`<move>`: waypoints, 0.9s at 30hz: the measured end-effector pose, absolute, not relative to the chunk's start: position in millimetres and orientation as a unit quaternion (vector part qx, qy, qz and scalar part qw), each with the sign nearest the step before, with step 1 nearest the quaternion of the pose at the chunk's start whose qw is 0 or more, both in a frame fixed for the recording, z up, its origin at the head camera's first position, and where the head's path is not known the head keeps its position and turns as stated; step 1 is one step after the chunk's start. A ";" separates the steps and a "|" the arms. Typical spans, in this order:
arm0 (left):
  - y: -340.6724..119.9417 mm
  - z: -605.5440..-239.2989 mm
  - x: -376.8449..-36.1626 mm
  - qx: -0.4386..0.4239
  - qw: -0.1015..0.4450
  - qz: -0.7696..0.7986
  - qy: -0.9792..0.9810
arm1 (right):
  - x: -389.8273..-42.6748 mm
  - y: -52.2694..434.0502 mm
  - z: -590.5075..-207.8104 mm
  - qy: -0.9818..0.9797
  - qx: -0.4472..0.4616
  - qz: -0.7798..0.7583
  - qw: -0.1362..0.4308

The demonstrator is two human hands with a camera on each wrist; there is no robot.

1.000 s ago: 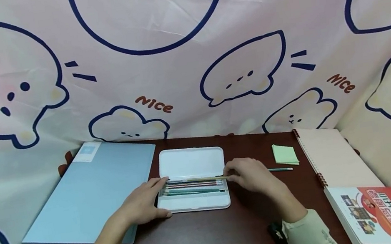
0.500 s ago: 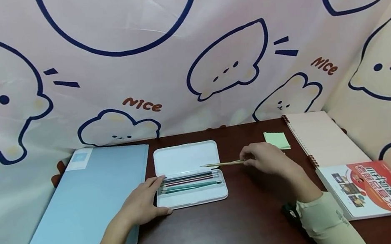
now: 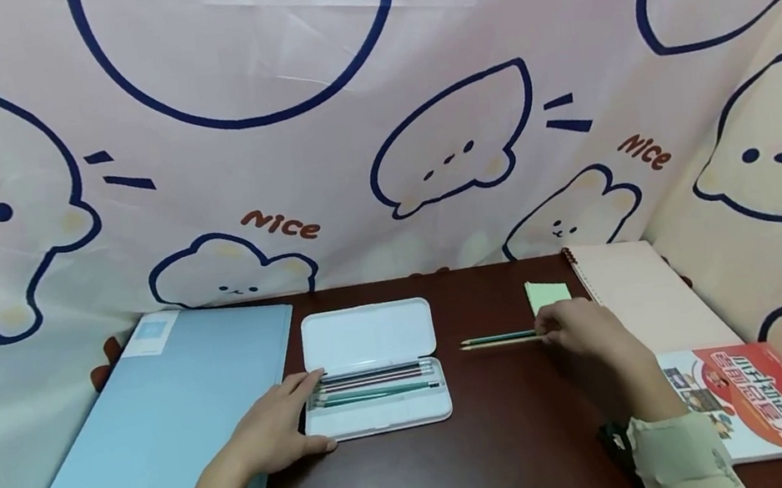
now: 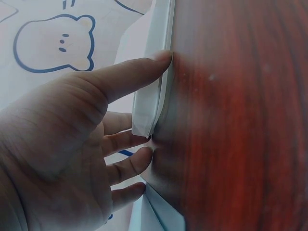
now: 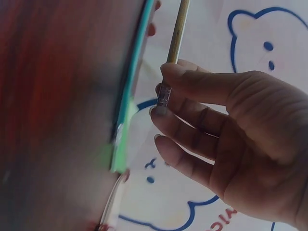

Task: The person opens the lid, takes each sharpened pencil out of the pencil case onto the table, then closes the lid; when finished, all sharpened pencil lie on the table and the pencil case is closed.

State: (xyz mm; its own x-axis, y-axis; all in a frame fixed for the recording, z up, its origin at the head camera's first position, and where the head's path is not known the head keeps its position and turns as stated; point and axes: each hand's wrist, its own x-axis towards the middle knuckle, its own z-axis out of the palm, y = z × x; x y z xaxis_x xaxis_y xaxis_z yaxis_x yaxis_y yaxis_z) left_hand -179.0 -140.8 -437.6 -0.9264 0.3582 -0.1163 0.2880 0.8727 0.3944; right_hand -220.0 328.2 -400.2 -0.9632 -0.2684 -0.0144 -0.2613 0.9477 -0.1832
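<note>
An open white pencil case (image 3: 367,336) lies mid-table with several pencils (image 3: 374,383) in its tray. My left hand (image 3: 294,417) rests against the case's left end, fingers straight and thumb (image 4: 144,67) along the case's (image 4: 155,82) near edge. My right hand (image 3: 552,331) pinches a wooden pencil (image 3: 500,343) by its eraser end, low over the table to the right of the case. The pencil is parallel to a green pencil (image 3: 499,336) lying there. In the right wrist view, thumb and fingers of the right hand (image 5: 163,94) close on the wooden pencil (image 5: 175,38) beside the green pencil (image 5: 137,67).
A blue folder (image 3: 158,414) lies at the left. Green sticky notes (image 3: 546,292), a pink spiral notebook (image 3: 633,292) and a red-covered book (image 3: 755,396) sit at the right. Patterned cloth walls close in the back and sides.
My right hand lifted the wooden pencil out of the case and carried it right, down beside the green pencil. The left hand stayed on the case.
</note>
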 end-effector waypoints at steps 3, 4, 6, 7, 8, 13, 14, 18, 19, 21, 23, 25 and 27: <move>-143.9 -436.6 -172.4 0.169 0.094 0.191 0.962 | -214.6 332.7 -409.5 0.987 -0.129 -0.092 0.026; -144.7 -436.4 -171.3 0.170 0.092 0.191 0.962 | -214.5 333.6 -411.9 0.987 -0.129 -0.093 0.025; -145.9 -436.0 -169.9 0.167 0.089 0.191 0.963 | -216.3 335.1 -415.7 0.987 -0.127 -0.095 0.026; -145.8 -435.8 -169.6 0.164 0.089 0.190 0.964 | -217.5 335.7 -416.4 0.987 -0.126 -0.096 0.029; -145.4 -435.7 -169.9 0.162 0.088 0.189 0.965 | -218.9 336.6 -416.8 0.987 -0.126 -0.097 0.030; -142.0 -434.9 -173.2 0.157 0.087 0.192 0.965 | -222.8 341.5 -416.5 0.988 -0.121 -0.095 0.035; -141.6 -435.8 -173.7 0.158 0.086 0.192 0.965 | -223.0 342.4 -416.9 0.988 -0.119 -0.095 0.036; -142.2 -437.4 -173.4 0.157 0.086 0.190 0.965 | -221.0 341.6 -418.8 0.987 -0.114 -0.104 0.044; -143.3 -436.8 -173.3 0.156 0.086 0.189 0.966 | -221.4 340.4 -419.2 0.987 -0.114 -0.106 0.046; -144.9 -435.3 -172.6 0.157 0.087 0.190 0.965 | -220.9 338.2 -419.6 0.986 -0.115 -0.108 0.049; -145.6 -433.9 -171.8 0.159 0.088 0.195 0.964 | -219.8 337.1 -419.7 0.986 -0.116 -0.107 0.052; -145.7 -433.2 -171.2 0.160 0.090 0.202 0.962 | -219.4 336.9 -418.8 0.986 -0.118 -0.102 0.050; -145.6 -432.8 -170.6 0.159 0.092 0.209 0.960 | -220.0 336.5 -417.3 0.987 -0.120 -0.099 0.045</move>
